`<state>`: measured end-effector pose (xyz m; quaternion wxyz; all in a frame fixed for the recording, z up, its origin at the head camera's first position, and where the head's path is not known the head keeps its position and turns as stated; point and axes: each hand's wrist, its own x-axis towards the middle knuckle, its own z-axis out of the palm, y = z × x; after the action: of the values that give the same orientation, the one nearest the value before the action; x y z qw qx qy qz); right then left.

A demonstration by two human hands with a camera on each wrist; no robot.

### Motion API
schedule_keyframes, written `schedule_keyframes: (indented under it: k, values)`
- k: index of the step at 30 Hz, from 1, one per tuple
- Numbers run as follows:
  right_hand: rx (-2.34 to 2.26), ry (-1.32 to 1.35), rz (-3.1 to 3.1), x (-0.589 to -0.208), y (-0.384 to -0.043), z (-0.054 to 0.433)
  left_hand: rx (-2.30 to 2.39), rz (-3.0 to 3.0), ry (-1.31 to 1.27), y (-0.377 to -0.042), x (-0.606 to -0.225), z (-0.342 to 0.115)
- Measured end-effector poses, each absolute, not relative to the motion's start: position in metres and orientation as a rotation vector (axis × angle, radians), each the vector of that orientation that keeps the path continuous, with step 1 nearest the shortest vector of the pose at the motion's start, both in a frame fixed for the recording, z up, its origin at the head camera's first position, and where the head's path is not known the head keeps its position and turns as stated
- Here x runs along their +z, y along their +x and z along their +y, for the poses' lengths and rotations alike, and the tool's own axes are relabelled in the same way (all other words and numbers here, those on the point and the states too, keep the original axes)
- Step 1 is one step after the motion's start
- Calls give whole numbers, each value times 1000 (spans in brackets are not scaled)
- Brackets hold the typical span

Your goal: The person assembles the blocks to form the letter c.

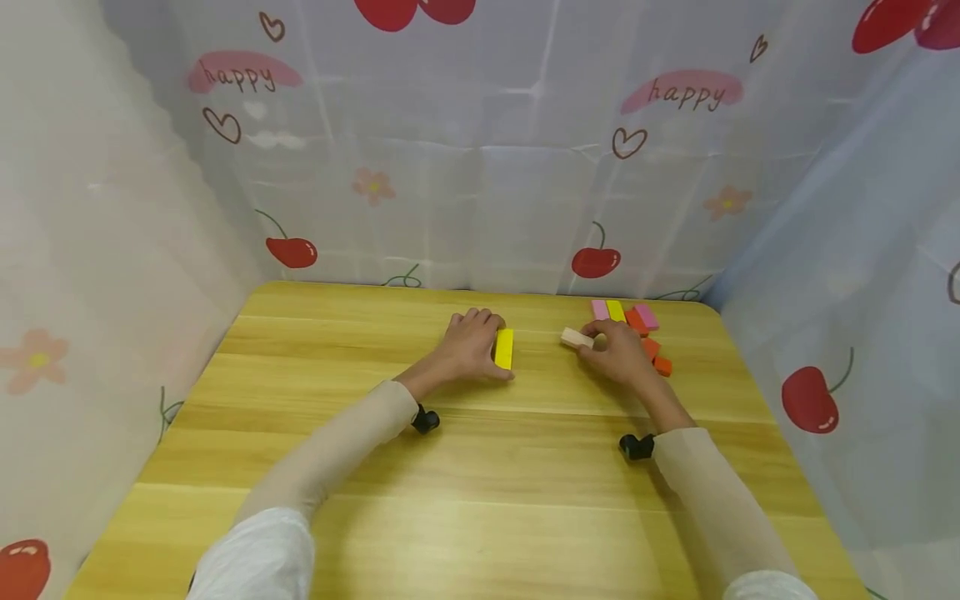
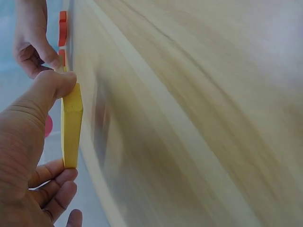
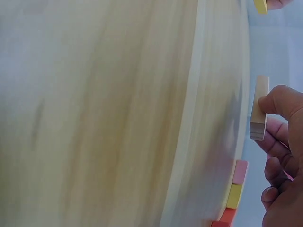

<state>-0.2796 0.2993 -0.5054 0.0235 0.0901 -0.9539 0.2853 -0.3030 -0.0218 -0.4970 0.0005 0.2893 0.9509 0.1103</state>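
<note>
My left hand (image 1: 471, 343) pinches a yellow block (image 1: 504, 350) by its two ends, thumb at the near end and fingertips at the far end. In the left wrist view this yellow block (image 2: 72, 127) casts a soft shadow on the tabletop beside it. To the right, my right hand (image 1: 618, 354) grips a plain wooden block (image 1: 576, 337) between thumb and fingers. The right wrist view shows the wooden block (image 3: 259, 109) with the thumb on its broad face and other fingers behind. A space separates the two held blocks.
Beyond and beside the right hand lies a cluster of coloured blocks: a pink block (image 1: 600, 310), a yellow block (image 1: 616, 311), another pink block (image 1: 647, 317) and several orange-red ones (image 1: 663, 367). A printed curtain (image 1: 480, 225) encloses the wooden table (image 1: 480, 525) at the back and sides.
</note>
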Motion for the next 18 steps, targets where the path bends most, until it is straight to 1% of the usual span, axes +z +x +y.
schedule_keyframes:
  k: [4,11,18]
  values:
    - [878,342,-2950,-505,-282,291,338,2997,885,-300,-498,-37]
    - [871,410,-2944,-502,-285,277,321,2989,916,-294,-492,-61]
    - [863,508,-2919,-505,-289,266,320,3010,876,-290,-494,-84]
